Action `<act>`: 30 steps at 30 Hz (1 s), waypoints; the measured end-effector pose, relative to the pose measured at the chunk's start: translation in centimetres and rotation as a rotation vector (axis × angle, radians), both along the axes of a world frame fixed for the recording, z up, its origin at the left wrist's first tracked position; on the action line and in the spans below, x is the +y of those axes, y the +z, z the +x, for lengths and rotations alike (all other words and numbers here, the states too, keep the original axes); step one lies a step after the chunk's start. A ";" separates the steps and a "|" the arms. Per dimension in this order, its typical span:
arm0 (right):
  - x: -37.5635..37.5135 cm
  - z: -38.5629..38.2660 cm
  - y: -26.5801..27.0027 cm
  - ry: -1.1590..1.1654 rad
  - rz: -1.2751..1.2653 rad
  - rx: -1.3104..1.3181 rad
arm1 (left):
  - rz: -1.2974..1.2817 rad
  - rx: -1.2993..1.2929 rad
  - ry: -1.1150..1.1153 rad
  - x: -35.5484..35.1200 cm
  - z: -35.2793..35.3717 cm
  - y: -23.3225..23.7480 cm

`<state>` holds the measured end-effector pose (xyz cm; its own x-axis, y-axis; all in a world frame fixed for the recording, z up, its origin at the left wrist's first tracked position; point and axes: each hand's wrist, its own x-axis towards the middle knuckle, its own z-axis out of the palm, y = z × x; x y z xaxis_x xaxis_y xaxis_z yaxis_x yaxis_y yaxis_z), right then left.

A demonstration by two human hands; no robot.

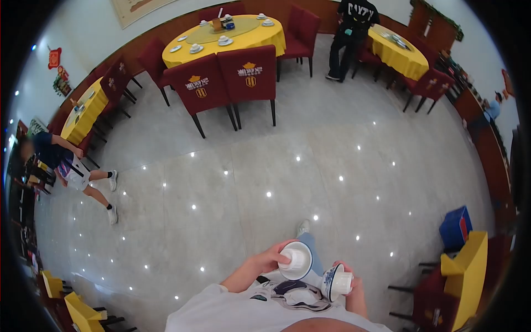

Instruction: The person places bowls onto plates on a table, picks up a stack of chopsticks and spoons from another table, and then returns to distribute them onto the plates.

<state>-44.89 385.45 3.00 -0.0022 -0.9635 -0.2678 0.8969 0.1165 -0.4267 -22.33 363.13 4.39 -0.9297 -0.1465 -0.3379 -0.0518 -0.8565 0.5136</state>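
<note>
My left hand is closed on the rim of a white bowl, its thumb over the edge. Inside that bowl sits a white ribbed cup-like piece, close to the thumb. My right hand grips a white bowl with a blue pattern, tipped on its side. A white cup-like piece sticks out of its mouth, against the fingers. Both bowls are held side by side in front of my shirt, above the floor.
A round table with a yellow cloth and crockery stands ahead, red chairs around it. A person in black stands by another table. At left, a person in shorts strides. A blue bin stands right, beside yellow-covered furniture.
</note>
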 end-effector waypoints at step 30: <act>-73.1 8.8 -3.9 0.577 0.097 -0.187 | 0.069 -0.131 0.778 -50.7 19.2 -0.5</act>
<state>-36.07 312.30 -0.88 0.5678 -0.7668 -0.2994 0.7365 0.6357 -0.2312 -3.14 312.46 3.85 -0.5209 -0.7128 -0.4697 0.5185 -0.7013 0.4892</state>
